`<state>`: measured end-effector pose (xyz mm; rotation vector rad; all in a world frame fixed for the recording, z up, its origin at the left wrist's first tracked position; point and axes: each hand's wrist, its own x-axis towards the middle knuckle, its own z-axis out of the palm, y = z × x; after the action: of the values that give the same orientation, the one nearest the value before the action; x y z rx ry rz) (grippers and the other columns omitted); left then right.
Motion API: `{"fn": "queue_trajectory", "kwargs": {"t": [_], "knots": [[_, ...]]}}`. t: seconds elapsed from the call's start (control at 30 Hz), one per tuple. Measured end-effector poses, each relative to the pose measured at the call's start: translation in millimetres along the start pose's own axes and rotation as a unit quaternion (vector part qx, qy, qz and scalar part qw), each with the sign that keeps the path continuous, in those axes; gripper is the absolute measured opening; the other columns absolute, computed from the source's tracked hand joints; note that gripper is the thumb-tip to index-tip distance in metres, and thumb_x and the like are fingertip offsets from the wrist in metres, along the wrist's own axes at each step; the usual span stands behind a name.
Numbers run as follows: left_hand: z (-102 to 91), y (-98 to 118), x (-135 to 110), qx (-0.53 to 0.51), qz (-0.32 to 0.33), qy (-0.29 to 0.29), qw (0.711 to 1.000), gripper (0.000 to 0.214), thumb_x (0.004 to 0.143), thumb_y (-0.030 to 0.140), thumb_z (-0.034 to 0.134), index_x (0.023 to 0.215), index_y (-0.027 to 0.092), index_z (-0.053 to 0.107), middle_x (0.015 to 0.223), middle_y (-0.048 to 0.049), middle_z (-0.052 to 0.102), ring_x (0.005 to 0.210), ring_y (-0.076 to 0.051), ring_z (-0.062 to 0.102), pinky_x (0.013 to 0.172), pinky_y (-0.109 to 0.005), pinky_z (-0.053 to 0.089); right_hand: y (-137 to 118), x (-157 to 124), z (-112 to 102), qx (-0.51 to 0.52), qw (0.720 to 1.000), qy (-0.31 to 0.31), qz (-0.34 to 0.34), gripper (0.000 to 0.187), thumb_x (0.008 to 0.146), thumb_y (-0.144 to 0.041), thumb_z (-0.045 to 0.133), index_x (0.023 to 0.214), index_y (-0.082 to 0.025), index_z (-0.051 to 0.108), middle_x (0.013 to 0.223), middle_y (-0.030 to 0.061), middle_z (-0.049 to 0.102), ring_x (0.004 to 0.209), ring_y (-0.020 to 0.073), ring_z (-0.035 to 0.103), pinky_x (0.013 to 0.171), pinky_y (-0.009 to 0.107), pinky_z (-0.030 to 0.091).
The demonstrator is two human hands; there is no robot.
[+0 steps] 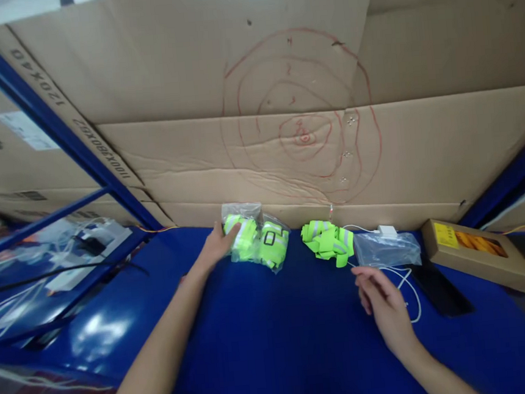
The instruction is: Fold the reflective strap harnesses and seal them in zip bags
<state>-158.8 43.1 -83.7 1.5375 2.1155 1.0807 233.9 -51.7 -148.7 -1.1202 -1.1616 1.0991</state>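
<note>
My left hand (pixel 219 245) is closed on the left edge of a clear plastic bag that holds a folded neon-yellow reflective strap (pixel 246 240) with grey bands. Touching it on the right is a second bagged reflective strap (pixel 273 244), on which a black buckle-like outline shows. Farther right, a loose bundle of neon-yellow reflective straps (pixel 326 240) lies unbagged on the blue table. My right hand (pixel 385 310) hovers in front of a flat clear plastic bag (pixel 386 249), its fingers loosely bent and nothing visible in them.
A white cable (pixel 416 306) loops beside a black flat object (pixel 443 291). The cardboard box (pixel 474 258) with a window stands at the right. Behind the blue table (pixel 274 331) rises a cardboard wall (pixel 185 154) with red rings drawn on it. Blue posts flank both sides.
</note>
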Motion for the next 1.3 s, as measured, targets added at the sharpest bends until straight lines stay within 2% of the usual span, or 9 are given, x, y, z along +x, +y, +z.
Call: {"fn": "queue_trajectory", "kwargs": {"t": [0.23, 0.47, 0.6, 0.7, 0.77, 0.83, 0.97, 1.1, 1.3], "knots": [[22.2, -16.3, -18.1, 0.009, 0.088, -0.022, 0.996, 0.094, 0.094, 0.063, 0.054, 0.162, 0.01, 0.016, 0.16, -0.0293, 0.038, 0.149, -0.038, 0.042, 0.119, -0.054, 0.038, 17.4, -18.1, 18.2, -0.179, 0.954, -0.186, -0.153, 0.026, 0.107, -0.034, 0.046, 0.107, -0.025, 0.07, 0.095, 0.0071, 0.068, 0.082, 0.0208, 0.066, 0.07, 0.032, 0.053], [37.6, -17.0, -57.0, 0.018, 0.191, 0.045, 0.98, 0.058, 0.101, 0.05, 0.049, 0.146, 0.014, 0.045, 0.157, -0.0233, 0.035, 0.152, -0.037, 0.033, 0.125, -0.06, 0.028, 19.5, -5.0, 2.9, -0.267, 0.933, -0.137, -0.2, 0.022, 0.107, -0.029, 0.045, 0.113, -0.027, 0.066, 0.102, 0.007, 0.068, 0.088, 0.0212, 0.069, 0.077, 0.034, 0.056], [44.0, -14.1, -85.1, 0.039, 0.287, 0.124, 0.949, 0.04, 0.102, 0.037, 0.053, 0.138, 0.019, 0.052, 0.15, -0.0193, 0.043, 0.146, -0.036, 0.042, 0.122, -0.058, 0.034, 3.5, 32.3, 3.5, -0.432, 0.849, -0.089, -0.291, 0.032, 0.103, -0.029, 0.052, 0.134, -0.024, 0.06, 0.136, 0.0147, 0.061, 0.129, 0.03, 0.059, 0.109, 0.047, 0.048], [48.7, -10.6, -99.9, 0.053, 0.369, 0.102, 0.922, 0.032, 0.101, 0.029, 0.057, 0.132, 0.022, 0.058, 0.144, -0.0171, 0.051, 0.139, -0.034, 0.05, 0.117, -0.054, 0.042, -14.2, 74.9, 18.9, -0.566, 0.766, -0.146, -0.269, 0.063, 0.097, -0.041, 0.066, 0.154, -0.025, 0.045, 0.164, 0.0167, 0.037, 0.151, 0.0371, 0.036, 0.121, 0.056, 0.031], [53.2, -8.1, -106.3, 0.056, 0.416, 0.071, 0.905, 0.028, 0.1, 0.025, 0.057, 0.128, 0.022, 0.061, 0.141, -0.0163, 0.055, 0.132, -0.032, 0.056, 0.112, -0.05, 0.048, -21.0, 97.6, 30.2, -0.586, 0.758, -0.152, -0.243, 0.08, 0.092, -0.05, 0.072, 0.159, -0.021, 0.039, 0.164, 0.0221, 0.035, 0.148, 0.0407, 0.041, 0.118, 0.058, 0.034], [58.0, -6.3, -110.8, 0.054, 0.45, 0.035, 0.891, 0.027, 0.099, 0.022, 0.057, 0.125, 0.022, 0.064, 0.138, -0.0153, 0.058, 0.127, -0.03, 0.061, 0.107, -0.046, 0.052, -21.0, 105.1, 38.4, -0.596, 0.753, -0.168, -0.223, 0.069, 0.093, -0.047, 0.071, 0.152, -0.019, 0.048, 0.15, 0.0224, 0.053, 0.13, 0.0371, 0.06, 0.108, 0.05, 0.046], [66.5, -6.3, -118.8, 0.051, 0.484, -0.019, 0.873, 0.028, 0.099, 0.018, 0.055, 0.123, 0.024, 0.066, 0.13, -0.0122, 0.066, 0.116, -0.027, 0.067, 0.099, -0.042, 0.058, -6.9, 68.9, 43.3, -0.603, 0.73, -0.224, -0.231, 0.03, 0.097, -0.021, 0.063, 0.127, -0.022, 0.067, 0.122, 0.011, 0.071, 0.106, 0.0243, 0.072, 0.094, 0.033, 0.054], [73.6, -3.4, -133.6, 0.031, 0.513, -0.072, 0.855, 0.033, 0.098, 0.012, 0.05, 0.126, 0.024, 0.063, 0.128, -0.0114, 0.069, 0.117, -0.025, 0.068, 0.102, -0.04, 0.058, 6.0, 10.2, 41.3, -0.603, 0.705, -0.275, -0.254, 0.037, 0.09, -0.006, 0.062, 0.123, -0.024, 0.069, 0.115, 0.0089, 0.071, 0.1, 0.0251, 0.072, 0.089, 0.036, 0.056], [86.7, 20.0, -145.1, 0.01, 0.497, -0.219, 0.84, 0.05, 0.093, 0.017, 0.06, 0.143, 0.024, 0.054, 0.154, -0.0145, 0.052, 0.142, -0.03, 0.051, 0.118, -0.047, 0.048, 6.1, -40.8, 36.7, -0.464, 0.736, -0.413, -0.269, 0.053, 0.093, -0.052, 0.07, 0.14, -0.03, 0.059, 0.127, 0.008, 0.07, 0.112, 0.0278, 0.07, 0.097, 0.038, 0.058]]}}
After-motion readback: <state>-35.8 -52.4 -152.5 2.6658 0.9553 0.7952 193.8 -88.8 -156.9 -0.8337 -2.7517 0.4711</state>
